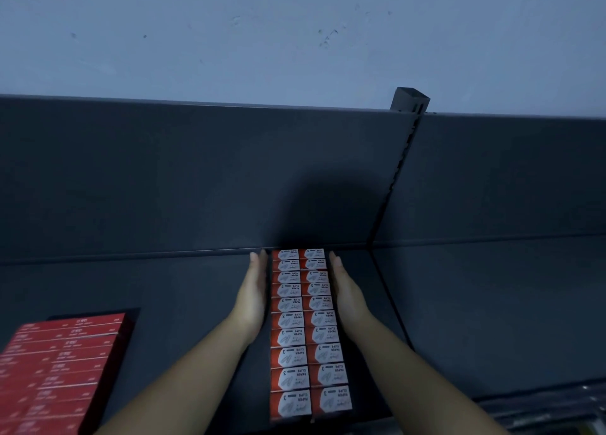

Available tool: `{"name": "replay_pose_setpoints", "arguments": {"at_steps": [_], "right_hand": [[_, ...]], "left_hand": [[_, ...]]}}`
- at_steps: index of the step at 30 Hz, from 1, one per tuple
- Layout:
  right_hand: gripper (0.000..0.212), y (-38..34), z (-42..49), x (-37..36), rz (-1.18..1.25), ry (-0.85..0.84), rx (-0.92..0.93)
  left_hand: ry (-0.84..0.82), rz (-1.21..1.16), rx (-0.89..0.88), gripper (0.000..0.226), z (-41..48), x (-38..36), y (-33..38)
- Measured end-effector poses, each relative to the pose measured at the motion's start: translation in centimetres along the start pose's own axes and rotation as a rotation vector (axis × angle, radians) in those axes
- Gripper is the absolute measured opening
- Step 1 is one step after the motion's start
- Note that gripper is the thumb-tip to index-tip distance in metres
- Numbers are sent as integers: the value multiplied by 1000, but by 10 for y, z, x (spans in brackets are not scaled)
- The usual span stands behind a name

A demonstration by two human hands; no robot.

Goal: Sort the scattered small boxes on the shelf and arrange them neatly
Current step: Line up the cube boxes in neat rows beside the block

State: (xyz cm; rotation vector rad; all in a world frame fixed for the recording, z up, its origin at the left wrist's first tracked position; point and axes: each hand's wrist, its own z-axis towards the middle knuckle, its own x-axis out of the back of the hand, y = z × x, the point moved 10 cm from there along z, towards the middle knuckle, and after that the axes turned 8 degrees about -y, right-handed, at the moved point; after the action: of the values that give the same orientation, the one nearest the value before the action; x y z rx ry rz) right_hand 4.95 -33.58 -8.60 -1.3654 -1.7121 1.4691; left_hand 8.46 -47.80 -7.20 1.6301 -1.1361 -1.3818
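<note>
The paper-clip boxes [306,329] lay on the shelf [164,287] in two columns. The block's long axis ran front to back, its far end at the back panel [196,178]. The left grip [254,297] and right grip [347,293], fingers straight, lay flat along its sides.

Red stack [62,369] cut off at left and bottom edges, print too blurred to read. Forearms [183,379] cut by bottom edge.
</note>
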Motion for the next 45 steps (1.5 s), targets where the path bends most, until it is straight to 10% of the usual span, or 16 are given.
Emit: {"name": "replay_pose_setpoints", "arguments": {"at_steps": [16, 45], "right_hand": [[54, 26, -46, -8, -77, -7, -100], [54, -10, 25, 10, -195, 48, -112]], "left_hand": [[-33, 33, 28, 41, -50, -24, -25], [52, 77, 111, 89, 23, 11, -6]]}}
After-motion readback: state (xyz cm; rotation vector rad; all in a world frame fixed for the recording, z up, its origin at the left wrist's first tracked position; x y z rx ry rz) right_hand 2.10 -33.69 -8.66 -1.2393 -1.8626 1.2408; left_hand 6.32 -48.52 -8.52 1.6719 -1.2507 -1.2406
